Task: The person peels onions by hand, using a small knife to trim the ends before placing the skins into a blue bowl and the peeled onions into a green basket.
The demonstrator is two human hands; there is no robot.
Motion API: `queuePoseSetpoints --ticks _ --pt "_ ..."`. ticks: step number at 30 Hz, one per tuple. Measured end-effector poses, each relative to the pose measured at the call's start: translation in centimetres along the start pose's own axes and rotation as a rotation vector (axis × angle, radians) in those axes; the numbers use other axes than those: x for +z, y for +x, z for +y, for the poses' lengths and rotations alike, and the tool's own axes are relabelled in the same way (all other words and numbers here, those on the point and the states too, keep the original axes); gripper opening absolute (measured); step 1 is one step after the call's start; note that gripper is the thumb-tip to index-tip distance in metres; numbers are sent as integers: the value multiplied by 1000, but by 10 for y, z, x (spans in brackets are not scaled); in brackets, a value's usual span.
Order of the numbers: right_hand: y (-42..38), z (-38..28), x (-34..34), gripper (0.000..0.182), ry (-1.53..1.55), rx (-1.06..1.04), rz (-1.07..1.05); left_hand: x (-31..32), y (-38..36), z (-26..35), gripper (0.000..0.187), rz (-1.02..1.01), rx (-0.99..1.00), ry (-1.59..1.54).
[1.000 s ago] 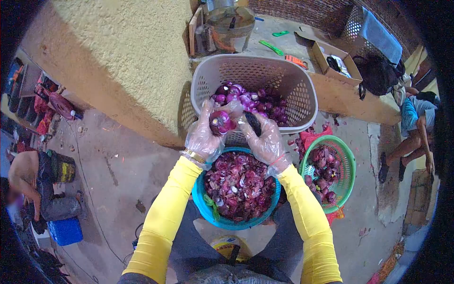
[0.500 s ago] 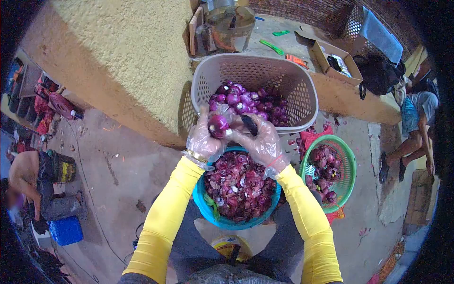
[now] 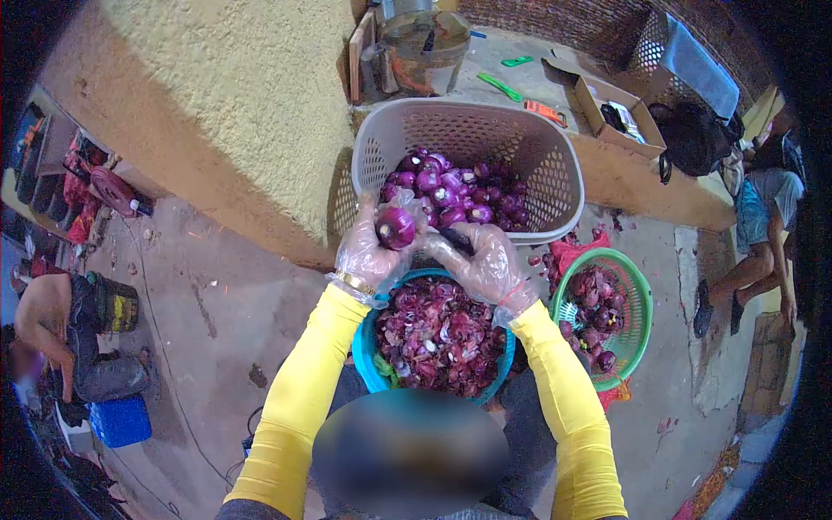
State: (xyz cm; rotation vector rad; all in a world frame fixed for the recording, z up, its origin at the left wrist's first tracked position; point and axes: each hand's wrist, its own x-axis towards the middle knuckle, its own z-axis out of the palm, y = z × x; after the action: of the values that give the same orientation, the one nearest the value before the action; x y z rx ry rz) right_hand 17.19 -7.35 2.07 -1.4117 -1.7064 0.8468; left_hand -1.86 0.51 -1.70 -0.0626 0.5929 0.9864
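My left hand [image 3: 368, 250], in a clear plastic glove, is closed around a purple onion [image 3: 396, 229]. Close beside it, my gloved right hand [image 3: 485, 267] grips a knife by its dark handle [image 3: 458, 241]; the blade is mostly hidden by the fingers and the onion. Both hands are above the gap between a pale perforated basket [image 3: 381, 130] and a blue basin [image 3: 364, 355]. Shiny peeled onions [image 3: 446, 186] lie in the basket. Purple onion skins and scraps [image 3: 442, 338] fill the basin.
To the right a green colander [image 3: 643, 329] holds several unpeeled onions [image 3: 598, 299]. A ledge behind carries a cardboard box [image 3: 611, 113], green knives [image 3: 498, 86] and a clear water container [image 3: 425, 52]. One person [image 3: 767, 225] is at far right, another [image 3: 52, 329] at left.
The onion in my left hand has turned and shifted slightly left and down. The knife handle has tilted and shows less. A blurred oval now covers my lap.
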Motion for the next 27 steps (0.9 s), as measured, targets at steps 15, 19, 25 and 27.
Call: queuePoseSetpoints --ticks 15,19,25,27 --pt "2 10 15 42 -117 -62 33 -7 -2 -10 53 -187 -51 173" --pt "2 11 16 53 -91 -69 49 -2 -4 -11 52 -133 -32 174" --pt "2 6 16 50 -56 -86 27 -15 7 -7 44 -175 -19 260" --pt "2 6 16 49 -62 -89 21 -9 2 -9 43 -159 -58 188"
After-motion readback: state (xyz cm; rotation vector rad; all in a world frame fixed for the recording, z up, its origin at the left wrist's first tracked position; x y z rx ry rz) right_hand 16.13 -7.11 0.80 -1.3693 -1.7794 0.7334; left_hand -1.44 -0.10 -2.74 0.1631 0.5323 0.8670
